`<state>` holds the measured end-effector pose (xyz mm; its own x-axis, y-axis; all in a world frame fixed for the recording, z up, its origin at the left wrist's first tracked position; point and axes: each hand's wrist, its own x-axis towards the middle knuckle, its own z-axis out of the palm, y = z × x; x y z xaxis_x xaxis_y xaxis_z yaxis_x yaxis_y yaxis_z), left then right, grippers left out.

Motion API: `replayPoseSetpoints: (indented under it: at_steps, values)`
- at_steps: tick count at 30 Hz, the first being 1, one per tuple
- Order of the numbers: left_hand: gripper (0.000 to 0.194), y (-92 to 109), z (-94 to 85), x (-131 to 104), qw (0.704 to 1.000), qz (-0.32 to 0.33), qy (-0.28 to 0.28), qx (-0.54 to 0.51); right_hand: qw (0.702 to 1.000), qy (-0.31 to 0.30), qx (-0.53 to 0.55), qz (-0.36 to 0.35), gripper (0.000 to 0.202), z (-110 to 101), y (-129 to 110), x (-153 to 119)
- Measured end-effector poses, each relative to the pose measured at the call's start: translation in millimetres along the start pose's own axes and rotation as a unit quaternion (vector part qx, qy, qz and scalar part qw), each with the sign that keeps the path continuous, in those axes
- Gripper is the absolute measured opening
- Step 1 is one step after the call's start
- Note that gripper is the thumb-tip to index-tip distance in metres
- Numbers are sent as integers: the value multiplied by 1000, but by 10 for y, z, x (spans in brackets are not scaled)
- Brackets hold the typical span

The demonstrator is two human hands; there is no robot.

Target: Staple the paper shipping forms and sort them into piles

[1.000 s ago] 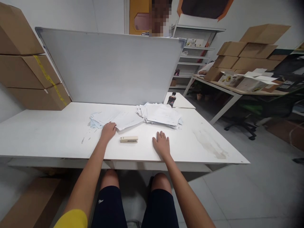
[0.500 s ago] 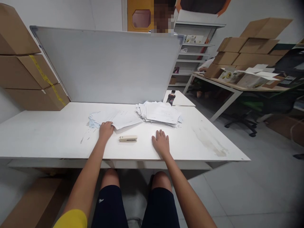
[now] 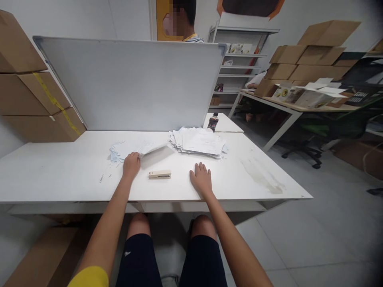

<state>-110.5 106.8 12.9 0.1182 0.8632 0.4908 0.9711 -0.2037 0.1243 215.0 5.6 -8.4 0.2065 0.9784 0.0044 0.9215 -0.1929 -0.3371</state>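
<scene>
My left hand (image 3: 131, 165) is closed on the near corner of a white paper sheet (image 3: 155, 151), whose front edge is lifted off the table. Beneath and left of it lies a spread of papers (image 3: 117, 152) with bluish edges. My right hand (image 3: 201, 180) rests flat on the white table, fingers apart, holding nothing. Between the hands sits a cream stapler (image 3: 160, 174). Behind my right hand is a thick, uneven stack of printed papers (image 3: 200, 140).
A whiteboard (image 3: 128, 83) stands along the table's back edge. Cardboard boxes (image 3: 36, 93) are piled at the left. A dark bottle (image 3: 213, 122) stands behind the paper stack. A person (image 3: 188, 24) is behind the board. Another table (image 3: 269, 101) holds boxes at right.
The sheet at my left hand has been lifted higher along its front edge. The person behind the board shows more of the head and a striped collar. My right hand stays flat.
</scene>
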Motion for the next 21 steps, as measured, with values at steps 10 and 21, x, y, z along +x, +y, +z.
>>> replayPoseSetpoints:
  at_steps: [10,21]
  values:
    - [24,-8,-6,-3,999,28,10,-20,1000,8,4,2,64,11,-3,12]
    - [24,10,-45,2,998,15,47,-26,1000,2,16,6,64,21,5,24]
